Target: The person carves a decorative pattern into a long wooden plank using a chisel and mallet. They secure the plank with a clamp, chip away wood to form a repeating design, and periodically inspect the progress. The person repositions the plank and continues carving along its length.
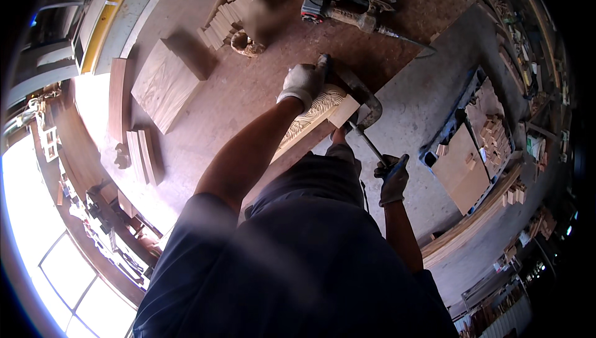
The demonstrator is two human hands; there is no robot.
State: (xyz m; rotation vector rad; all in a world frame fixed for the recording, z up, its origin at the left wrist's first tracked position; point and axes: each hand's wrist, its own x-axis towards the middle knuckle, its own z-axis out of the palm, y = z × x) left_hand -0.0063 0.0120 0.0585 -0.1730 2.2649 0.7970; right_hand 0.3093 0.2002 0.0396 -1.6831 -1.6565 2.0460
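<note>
A board with a carved wavy pattern [315, 111] lies along the bench edge in front of me, with a plain pale wood block [343, 112] on its near end. A dark curved metal clamp [370, 103] reaches around the bench edge beside them. My left hand [302, 82], in a whitish glove, is closed on the clamp's far end, above the carved board. My right hand [392, 184], gloved with dark fingers, is lower, off the bench, and wraps round the clamp's long rod [370, 142]. The clamp's lower jaw is partly hidden under the block and bench.
On the brown bench [248, 99] lie a power tool [347, 12] with its cord or bit, a tape roll [246, 44], wood blocks [226, 18], a broad board [166, 85] and strips [144, 157]. A pallet [462, 170] bearing wood pieces stands on the floor at right.
</note>
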